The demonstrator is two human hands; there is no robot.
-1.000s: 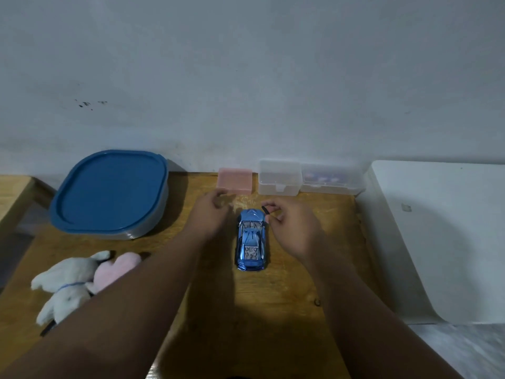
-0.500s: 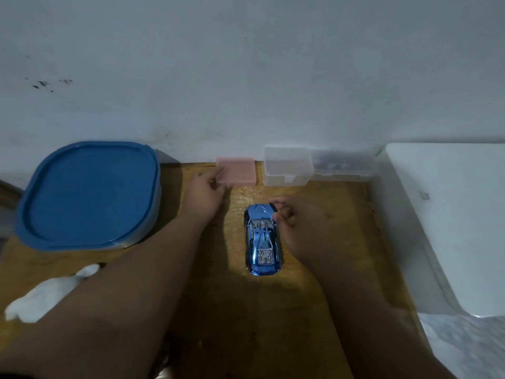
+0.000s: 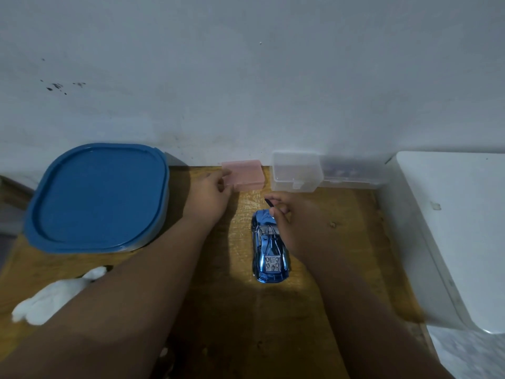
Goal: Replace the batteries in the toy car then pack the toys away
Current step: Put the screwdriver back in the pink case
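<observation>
A shiny blue toy car (image 3: pixel 269 247) stands on the wooden table (image 3: pixel 246 324), nose toward the wall. My right hand (image 3: pixel 295 222) sits just right of the car's front and pinches a small thin black object (image 3: pixel 269 202) between thumb and fingers. My left hand (image 3: pixel 209 196) reaches to the pink box (image 3: pixel 246 175) by the wall, its fingertips on the box's left front corner. A white plush toy (image 3: pixel 54 296) lies at the left edge, partly hidden by my left forearm.
A big container with a blue lid (image 3: pixel 99 196) fills the back left. Two clear plastic boxes (image 3: pixel 297 172) stand against the wall right of the pink box. A white appliance (image 3: pixel 459 236) borders the table's right side.
My left hand moved forward from the table to the pink box's corner. My right hand kept the black object and stayed by the car's front. The camera shifted, hiding the pink plush.
</observation>
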